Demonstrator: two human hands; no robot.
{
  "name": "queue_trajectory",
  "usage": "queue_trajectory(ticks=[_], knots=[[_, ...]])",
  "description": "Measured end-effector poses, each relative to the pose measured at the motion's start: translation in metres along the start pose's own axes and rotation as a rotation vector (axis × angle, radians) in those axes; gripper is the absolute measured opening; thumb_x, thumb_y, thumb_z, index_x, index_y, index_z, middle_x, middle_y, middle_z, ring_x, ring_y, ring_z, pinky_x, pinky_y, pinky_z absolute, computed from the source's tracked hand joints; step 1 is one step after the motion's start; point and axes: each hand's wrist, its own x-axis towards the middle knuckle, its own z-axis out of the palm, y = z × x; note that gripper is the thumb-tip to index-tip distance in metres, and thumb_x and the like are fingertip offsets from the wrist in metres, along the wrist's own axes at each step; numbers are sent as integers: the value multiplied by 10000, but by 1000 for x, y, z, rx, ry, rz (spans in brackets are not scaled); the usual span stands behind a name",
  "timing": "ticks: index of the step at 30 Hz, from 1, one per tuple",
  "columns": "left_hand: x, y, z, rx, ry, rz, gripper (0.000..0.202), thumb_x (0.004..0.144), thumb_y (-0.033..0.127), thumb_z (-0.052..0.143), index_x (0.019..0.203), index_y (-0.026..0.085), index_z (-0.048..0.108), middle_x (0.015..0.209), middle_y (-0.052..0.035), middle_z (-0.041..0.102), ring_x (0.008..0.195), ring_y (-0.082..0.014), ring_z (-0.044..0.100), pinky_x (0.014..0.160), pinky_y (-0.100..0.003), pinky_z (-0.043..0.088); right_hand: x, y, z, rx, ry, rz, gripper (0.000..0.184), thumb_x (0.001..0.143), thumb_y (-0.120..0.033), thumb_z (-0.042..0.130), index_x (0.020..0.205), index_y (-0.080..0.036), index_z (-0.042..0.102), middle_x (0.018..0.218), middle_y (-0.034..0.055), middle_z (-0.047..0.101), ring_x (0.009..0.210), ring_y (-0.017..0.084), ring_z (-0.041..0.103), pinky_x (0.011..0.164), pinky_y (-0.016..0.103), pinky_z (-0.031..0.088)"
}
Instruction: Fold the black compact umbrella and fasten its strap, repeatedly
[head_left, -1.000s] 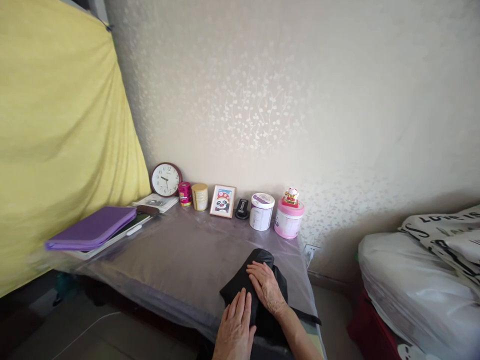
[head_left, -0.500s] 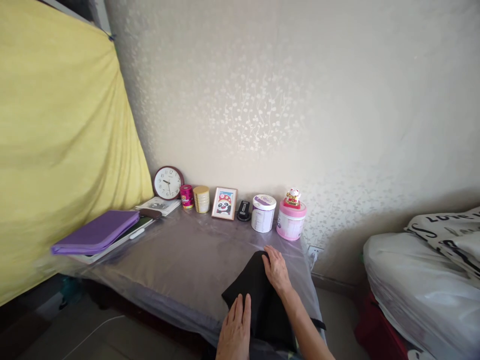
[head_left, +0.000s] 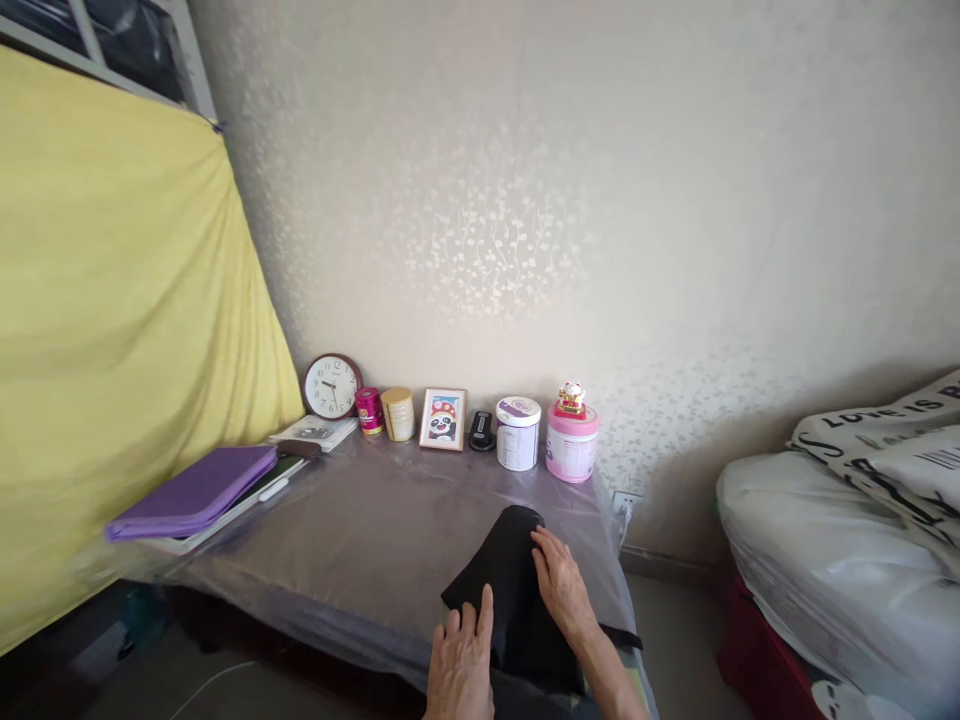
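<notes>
A black folded piece of fabric (head_left: 506,560) with a thin strap (head_left: 622,636) poking out at its right lies on the near right corner of the plastic-covered table. My left hand (head_left: 461,655) rests at its near left edge, fingers stretched out and the index finger raised a little. On the fabric's right side lies my right hand (head_left: 561,578), its fingers extended and slightly bent over the cloth. The undersides of both hands are hidden, and the fabric's exact kind does not show.
Along the wall stand a clock (head_left: 332,386), a pink can (head_left: 368,411), a yellow-lidded jar (head_left: 398,414), a panda picture frame (head_left: 442,419), a white tub (head_left: 517,434) and a pink tub (head_left: 571,445) topped by a cat figurine (head_left: 571,400). A purple folder (head_left: 195,490) lies left.
My right hand has slid slightly toward me along the fabric. My left index finger has spread away from the other fingers. The view has tilted up a little.
</notes>
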Motion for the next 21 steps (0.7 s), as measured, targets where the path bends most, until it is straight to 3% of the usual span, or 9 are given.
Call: queue_trajectory(ticks=[5, 8, 9, 11, 13, 16, 19, 21], knots=[[0, -7, -13, -146, -87, -11, 893, 605, 16, 420, 1402, 201, 61, 1298, -127, 434, 1002, -184, 552, 815, -265, 423, -42, 24, -9, 9, -78, 52, 294, 794, -241, 412, 961, -211, 652, 1112, 96, 630, 1024, 250, 582, 891, 403, 457], [3, -15, -25, -357, -68, -9, 852, 604, 21, 411, 1392, 202, 142, 1252, -119, 476, 994, -162, 561, 803, -235, 436, -49, 33, -20, 72, -109, 82, 284, 769, -251, 428, 921, -223, 666, 1115, 78, 630, 1031, 242, 576, 916, 389, 439], [4, -17, -30, -453, -92, -34, 840, 609, 31, 409, 1388, 212, 151, 1220, -120, 499, 895, -154, 598, 741, -240, 461, -48, 35, -24, 112, -106, 103, 279, 762, -263, 431, 901, -224, 671, 1101, 76, 636, 1023, 239, 579, 918, 384, 438], [5, -21, -41, -663, -202, -112, 821, 634, 70, 398, 1385, 242, 116, 1062, -102, 584, 600, -128, 605, 541, -254, 474, -45, 39, -32, 222, -83, 171, 279, 749, -299, 439, 878, -221, 673, 1050, 76, 657, 988, 234, 595, 907, 382, 443], [4, -24, -53, -856, -284, -151, 797, 644, 105, 394, 1376, 248, 114, 789, -28, 622, 412, -104, 515, 402, -234, 418, -41, 45, -39, 356, -41, 283, 292, 733, -348, 455, 883, -219, 669, 983, 73, 680, 937, 236, 616, 879, 388, 459], [-2, -29, -75, -1058, -295, -133, 762, 629, 137, 411, 1350, 230, 181, 477, 80, 498, 386, -112, 470, 369, -205, 386, -32, 51, -45, 610, 41, 480, 310, 691, -418, 496, 843, -205, 662, 901, 81, 699, 887, 241, 637, 821, 382, 487], [-9, -32, -99, -1163, -330, -96, 750, 628, 172, 433, 1338, 223, 196, 384, 102, 441, 396, -118, 461, 373, -196, 388, -22, 45, -47, 839, 30, 612, 313, 678, -460, 535, 765, -180, 645, 774, 81, 698, 781, 239, 660, 677, 346, 523], [-13, -32, -114, -1235, -357, -22, 761, 624, 191, 449, 1337, 202, 185, 375, 107, 433, 375, -110, 435, 365, -191, 378, -13, 35, -49, 844, 33, 588, 319, 724, -458, 551, 795, -158, 636, 751, 62, 680, 713, 217, 651, 614, 331, 520]])
